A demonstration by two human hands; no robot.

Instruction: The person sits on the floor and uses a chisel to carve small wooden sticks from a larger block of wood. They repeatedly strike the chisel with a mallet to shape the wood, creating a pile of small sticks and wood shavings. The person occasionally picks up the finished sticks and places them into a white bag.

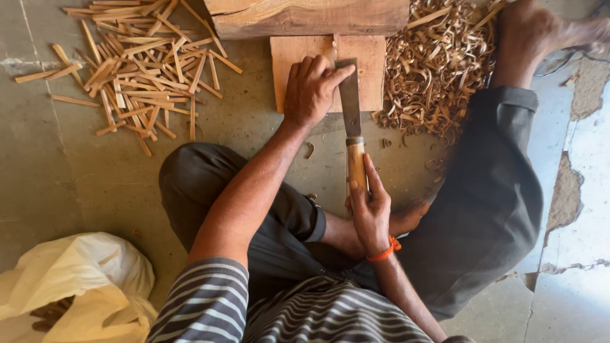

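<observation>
At the top centre of the frame, the left hand [309,89] pressed down on the flat blade of a chisel [350,105] laid over a small wooden board [286,67]. The right hand [370,213] gripped its wooden handle lower down. A heap of curled shavings [438,63] lay upper right, cut wooden sticks [136,63] upper left, a white bag [82,286] lower left.

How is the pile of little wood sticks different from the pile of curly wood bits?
The wood sticks are straight, flat strips, while the curly shavings are thin, twisted ribbons. The sticks lie loosely scattered on the floor at the far left; the shavings sit heaped in a dense mound on the right, beside the small board. The sticks look more orange, the shavings paler tan. Both are wood and lie on the floor.
</observation>
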